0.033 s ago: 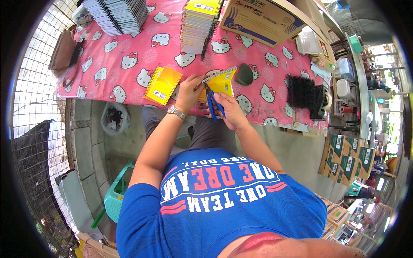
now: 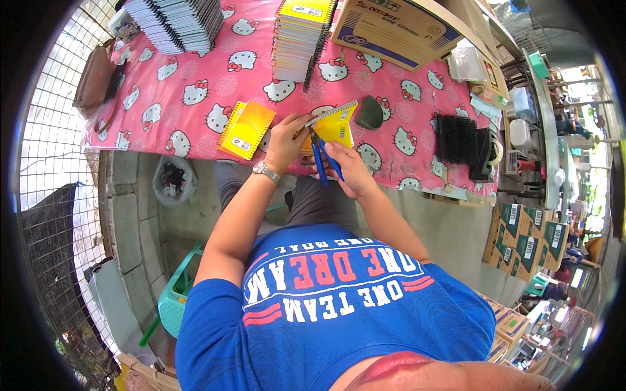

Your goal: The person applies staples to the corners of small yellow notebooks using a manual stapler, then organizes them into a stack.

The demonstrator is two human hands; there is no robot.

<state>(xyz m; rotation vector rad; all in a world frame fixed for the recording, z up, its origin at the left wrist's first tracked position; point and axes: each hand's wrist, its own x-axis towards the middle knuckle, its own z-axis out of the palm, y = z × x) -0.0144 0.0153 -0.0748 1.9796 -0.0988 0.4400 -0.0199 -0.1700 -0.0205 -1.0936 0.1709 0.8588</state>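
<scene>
A yellow spiral notebook (image 2: 342, 128) is tilted up at the table's near edge, its coil side toward the upper left. My left hand (image 2: 287, 138) is closed on the notebook's lower coil end, fingertips pinched by the wire. Blue-handled pliers (image 2: 319, 155) are gripped in my right hand (image 2: 345, 171), with the jaws up against that same coil end. The jaw tips are partly hidden by my left fingers. Left of my hands lies a small group of yellow-orange spiral notebooks (image 2: 246, 130). A dark green rounded object (image 2: 370, 113) rests just right of the held notebook.
A tall pile of yellow notebooks (image 2: 300, 49) and stacks of spiral-bound books (image 2: 179, 26) stand at the back. Beside them is a cardboard box (image 2: 394, 32). Black coils (image 2: 454, 139) lie at the right, a brown bag (image 2: 96, 77) at the left. Below is a green stool (image 2: 177, 296).
</scene>
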